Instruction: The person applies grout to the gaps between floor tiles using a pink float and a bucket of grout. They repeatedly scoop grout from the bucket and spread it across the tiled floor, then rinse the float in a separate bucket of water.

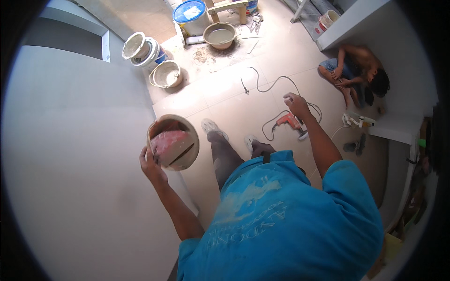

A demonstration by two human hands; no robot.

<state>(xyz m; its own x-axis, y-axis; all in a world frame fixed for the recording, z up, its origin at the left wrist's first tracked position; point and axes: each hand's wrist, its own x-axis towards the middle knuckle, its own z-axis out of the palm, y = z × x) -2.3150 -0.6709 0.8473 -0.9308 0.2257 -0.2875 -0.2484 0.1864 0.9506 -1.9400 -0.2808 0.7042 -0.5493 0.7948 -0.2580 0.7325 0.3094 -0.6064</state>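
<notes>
My left hand [152, 165] grips a beige bucket [193, 129] by its side, holding it off the floor beside the pale wall. Inside the bucket lie a pinkish, powder-smeared thing [168, 141] and a flat pale piece with a dark straight edge [182, 154]; their exact kind is unclear. My right hand [296, 104] hangs in the air with its fingers curled, and nothing shows in it. Below it on the floor rests a red and black power drill [289, 121], its dark cord [274, 86] looping across the tiles.
Ahead on the left stand stacked buckets [143, 49] and a pail [167, 74]. Farther off are a blue-lidded tub [191, 16] and a basin [220, 36] of greyish liquid. A person [358, 70] sits on the floor at right, near sandals [355, 145] and a white ledge [389, 129].
</notes>
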